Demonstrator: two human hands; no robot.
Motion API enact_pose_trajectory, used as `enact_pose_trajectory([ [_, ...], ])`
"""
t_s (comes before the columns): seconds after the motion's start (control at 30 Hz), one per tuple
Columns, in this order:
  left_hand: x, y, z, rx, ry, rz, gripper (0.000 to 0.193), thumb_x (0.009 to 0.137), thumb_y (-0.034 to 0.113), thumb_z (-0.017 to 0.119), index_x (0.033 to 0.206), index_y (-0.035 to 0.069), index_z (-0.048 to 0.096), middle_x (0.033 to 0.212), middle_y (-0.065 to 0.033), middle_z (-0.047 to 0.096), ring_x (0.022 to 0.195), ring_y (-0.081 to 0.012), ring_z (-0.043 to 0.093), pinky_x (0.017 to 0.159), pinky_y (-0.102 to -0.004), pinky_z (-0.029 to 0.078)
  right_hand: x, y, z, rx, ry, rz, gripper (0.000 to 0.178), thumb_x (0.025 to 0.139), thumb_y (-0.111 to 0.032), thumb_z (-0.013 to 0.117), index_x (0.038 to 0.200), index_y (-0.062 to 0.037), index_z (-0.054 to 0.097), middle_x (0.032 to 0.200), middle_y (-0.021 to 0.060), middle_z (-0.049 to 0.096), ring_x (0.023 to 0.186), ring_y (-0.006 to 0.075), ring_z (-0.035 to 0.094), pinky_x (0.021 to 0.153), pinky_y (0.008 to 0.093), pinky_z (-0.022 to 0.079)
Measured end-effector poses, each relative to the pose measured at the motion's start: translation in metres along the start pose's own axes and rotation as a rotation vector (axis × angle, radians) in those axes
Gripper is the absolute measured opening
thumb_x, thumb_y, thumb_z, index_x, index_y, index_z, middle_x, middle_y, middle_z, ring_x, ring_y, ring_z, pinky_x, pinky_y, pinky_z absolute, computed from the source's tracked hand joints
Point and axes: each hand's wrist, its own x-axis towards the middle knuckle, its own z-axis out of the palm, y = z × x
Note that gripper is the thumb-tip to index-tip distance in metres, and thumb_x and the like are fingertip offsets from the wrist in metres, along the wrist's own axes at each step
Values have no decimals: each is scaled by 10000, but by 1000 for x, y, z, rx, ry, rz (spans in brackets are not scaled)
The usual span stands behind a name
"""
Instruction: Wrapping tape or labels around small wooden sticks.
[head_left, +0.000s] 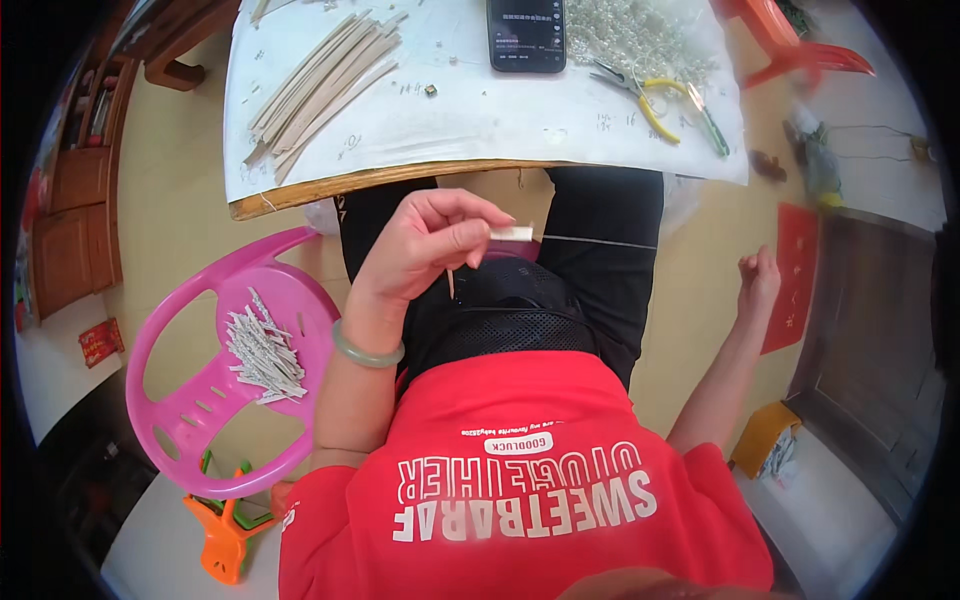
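My left hand is raised over my lap, its fingers pinched around a short flat white strip. Below those fingers a thin tan end sticks out. From the white strip a fine thread runs straight to the right across my dark trousers and is lost to sight past them. Well out to the right, my right hand is closed, fingers curled. The thread cannot be followed as far as that hand, and anything inside its fingers is too small to make out.
A white-covered table stands ahead with beige strips, a phone, a heap of small clear pieces, yellow-handled pliers and a green-handled tool. At left, a pink plastic chair bears cut whitish strips.
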Motion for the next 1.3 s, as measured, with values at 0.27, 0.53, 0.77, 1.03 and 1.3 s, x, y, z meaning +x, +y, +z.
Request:
enact_pose_trajectory([
  [0.27,3,10,15,339,-12,-29,177,846,9,640,1007,-8,712,692,-36,655,569,-63,548,511,-169,382,-11,-10,30,-42,32,2,153,991,-169,560,977,-29,618,649,-23,489,598,77,479,595,193,419],
  [0.53,13,-15,36,574,-101,-126,37,846,21,646,864,13,677,655,-20,623,546,-59,499,518,-174,372,-34,-81,232,-396,-449,-466,130,915,-112,627,980,-16,685,757,30,646,657,94,533,613,210,429],
  [0.77,12,-21,42,588,-12,-19,50,822,26,637,774,19,646,638,-5,591,546,-68,473,531,-192,379,3,-59,310,-754,-287,-863,131,867,-148,663,938,-51,714,823,63,694,708,211,620,687,318,497],
  [1.03,20,-21,41,496,44,-48,52,836,-1,610,862,15,651,694,-18,639,575,-50,511,546,-160,384,7,-77,313,-753,-243,-835,169,867,-173,676,964,-41,719,832,76,701,710,198,626,675,307,495],
  [1.3,23,-20,36,189,302,13,85,884,-8,588,955,3,634,741,-55,678,628,-77,600,583,-163,468,-80,-140,245,-409,-815,-582,101,885,-79,647,947,-12,689,818,6,642,696,88,523,633,202,404],
])
